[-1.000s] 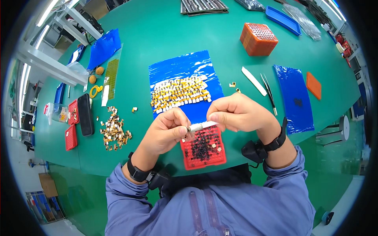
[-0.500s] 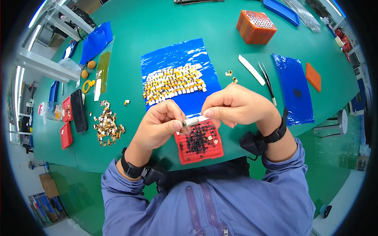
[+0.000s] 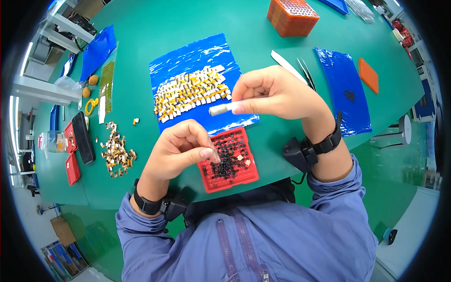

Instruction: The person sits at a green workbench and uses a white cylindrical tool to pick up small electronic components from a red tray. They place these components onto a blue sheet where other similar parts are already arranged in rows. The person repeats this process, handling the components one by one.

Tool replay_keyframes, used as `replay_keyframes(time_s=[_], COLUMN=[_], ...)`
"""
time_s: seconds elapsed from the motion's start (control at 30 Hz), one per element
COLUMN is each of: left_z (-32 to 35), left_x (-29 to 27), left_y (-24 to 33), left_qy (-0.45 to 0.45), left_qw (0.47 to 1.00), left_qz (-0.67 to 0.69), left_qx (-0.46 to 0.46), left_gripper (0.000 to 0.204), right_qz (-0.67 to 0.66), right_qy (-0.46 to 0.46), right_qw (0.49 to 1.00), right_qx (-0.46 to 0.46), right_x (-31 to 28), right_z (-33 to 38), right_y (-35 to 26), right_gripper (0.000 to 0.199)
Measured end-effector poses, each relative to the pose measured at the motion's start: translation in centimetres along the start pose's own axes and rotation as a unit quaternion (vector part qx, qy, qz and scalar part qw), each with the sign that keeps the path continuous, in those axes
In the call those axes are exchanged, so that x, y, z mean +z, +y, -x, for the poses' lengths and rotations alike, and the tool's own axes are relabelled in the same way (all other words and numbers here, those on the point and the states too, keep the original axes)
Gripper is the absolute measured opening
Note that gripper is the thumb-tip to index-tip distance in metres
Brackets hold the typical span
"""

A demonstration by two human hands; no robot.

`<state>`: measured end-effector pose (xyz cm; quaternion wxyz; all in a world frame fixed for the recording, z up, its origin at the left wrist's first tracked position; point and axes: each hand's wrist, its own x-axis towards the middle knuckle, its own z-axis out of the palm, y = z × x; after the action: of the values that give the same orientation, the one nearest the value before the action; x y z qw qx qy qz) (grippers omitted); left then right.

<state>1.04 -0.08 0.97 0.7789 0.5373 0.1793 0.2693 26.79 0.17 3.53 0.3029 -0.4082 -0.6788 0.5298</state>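
My right hand (image 3: 277, 96) is raised over the lower right of a blue sheet (image 3: 190, 52), thumb and fingers pinching a thin white stick with a grey-white cylindrical end (image 3: 218, 110). On that sheet lie packed rows of small white-and-yellow parts (image 3: 190, 94). My left hand (image 3: 176, 152) hovers at the upper left of a red tray (image 3: 252, 175), its thumb and forefinger pressed together; whatever they hold is too small to name. Tiny black pieces (image 3: 229, 164) are heaped in the tray, some standing in rows, with a few pale square bits among them.
A loose pile of small gold-and-white parts (image 3: 118, 152) lies to the left, beside a black case (image 3: 83, 138) and red boxes (image 3: 73, 169). Tweezers (image 3: 307, 75), a white strip (image 3: 286, 66) and another blue sheet (image 3: 345, 89) are at right. Stacked orange trays (image 3: 291, 19) stand farther back.
My hands have parted: the right rose up and away with the stick, while the left lowered toward the red tray. The whole view has shifted slightly.
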Motion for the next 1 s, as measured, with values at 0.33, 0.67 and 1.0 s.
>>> replay_keyframes(time_s=[0.33,0.67,1.0], left_z=[-0.6,-0.7,-2.4], left_x=[0.8,0.9,2.6], left_y=[0.7,1.2,1.4], left_qy=[0.008,-0.036,0.064], left_qw=[0.762,0.72,0.81], left_qz=[-0.548,-0.589,-0.562], left_qx=[0.345,0.365,0.157], left_gripper=[0.009,0.011,0.011], right_qz=[-0.012,-0.001,-0.001], right_qy=[0.087,0.104,0.169], right_qw=[0.994,0.993,0.985], right_qx=[-0.062,-0.052,-0.019], right_x=[0.4,0.2,-1.0], right_z=[-0.6,-1.0,-1.5], right_y=[1.3,2.1,2.8], right_gripper=[0.023,0.023,0.024])
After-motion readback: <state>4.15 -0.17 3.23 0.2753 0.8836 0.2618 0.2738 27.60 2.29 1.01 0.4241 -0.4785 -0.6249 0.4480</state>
